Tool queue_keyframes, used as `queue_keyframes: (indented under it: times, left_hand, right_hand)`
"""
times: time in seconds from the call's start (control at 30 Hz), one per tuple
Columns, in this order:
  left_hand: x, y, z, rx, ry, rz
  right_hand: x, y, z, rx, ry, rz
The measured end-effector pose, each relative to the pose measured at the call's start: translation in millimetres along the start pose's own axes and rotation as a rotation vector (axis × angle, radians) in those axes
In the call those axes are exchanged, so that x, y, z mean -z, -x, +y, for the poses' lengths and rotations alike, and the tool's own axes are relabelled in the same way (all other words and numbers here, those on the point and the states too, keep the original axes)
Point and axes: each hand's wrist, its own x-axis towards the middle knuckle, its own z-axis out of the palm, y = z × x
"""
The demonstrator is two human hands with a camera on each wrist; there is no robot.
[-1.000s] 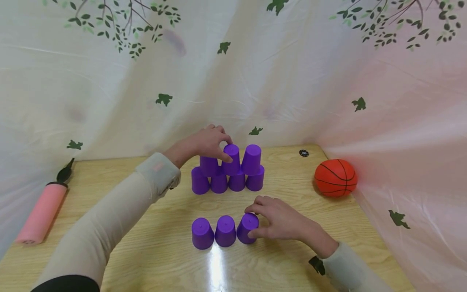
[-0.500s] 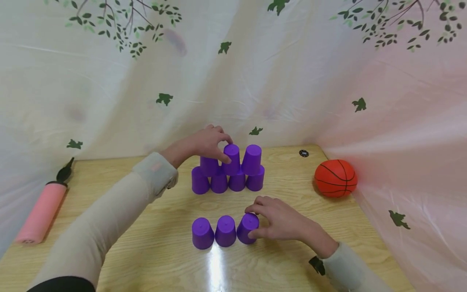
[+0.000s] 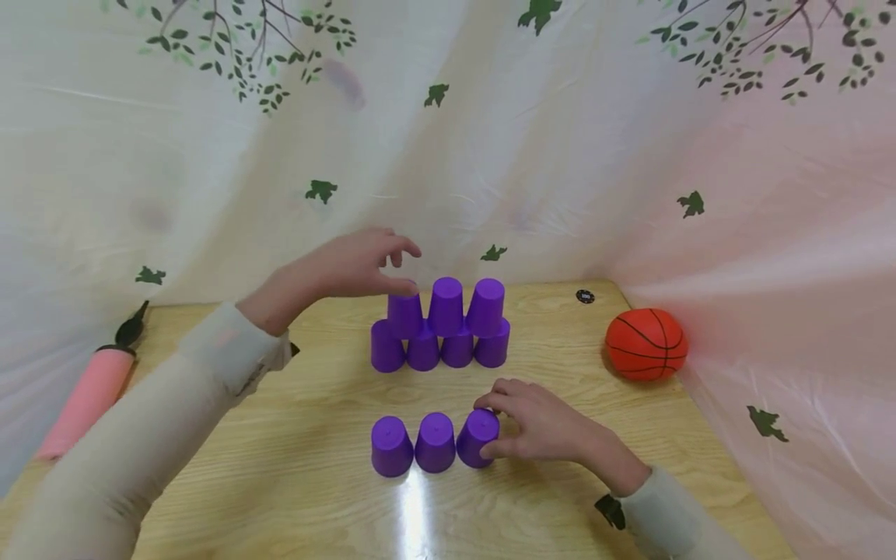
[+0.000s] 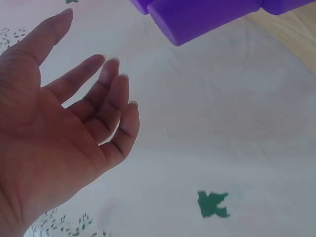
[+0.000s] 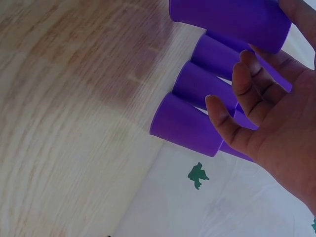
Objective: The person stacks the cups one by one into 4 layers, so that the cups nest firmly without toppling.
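Upside-down purple cups stand in two groups. At the back, a bottom row of several cups (image 3: 387, 346) carries three more, among them the middle upper cup (image 3: 446, 307). My left hand (image 3: 343, 264) hovers at the upper left cup (image 3: 404, 315), fingers loosely bent and holding nothing; the left wrist view shows its palm apart from the cups. In front, three cups stand in a row. My right hand (image 3: 542, 424) pinches the rightmost front cup (image 3: 476, 428) between thumb and fingers. That cup (image 5: 227, 22) also shows at the top of the right wrist view.
An orange-red toy basketball (image 3: 645, 344) sits at the table's right edge. A black chip (image 3: 585, 296) lies at the back right. At the left lies a pink hand pump (image 3: 91, 400) with a black nozzle. A leaf-printed white sheet (image 3: 546, 171) hangs behind the wooden table (image 3: 315, 482).
My left hand has let go of the middle upper cup and drawn back up and to the left. My right hand stays at the rightmost front cup.
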Motion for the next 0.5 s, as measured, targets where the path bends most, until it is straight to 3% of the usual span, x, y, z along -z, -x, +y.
queue_keyframes:
  times: [0.17,0.3,0.5]
  left_hand:
    - [0.7,35.2,-4.0,-0.001,0.032,-0.008]
    - [-7.7,62.4,-7.0,-0.017,0.045,-0.029]
    - [-26.3,91.9,-9.8,-0.023,0.062,-0.055]
  right_hand:
    - [-1,1.5,2,-0.018,-0.036,-0.001]
    - [-2,2.8,4,-0.022,-0.050,0.006]
    - [4,5.2,7,-0.027,-0.067,0.023]
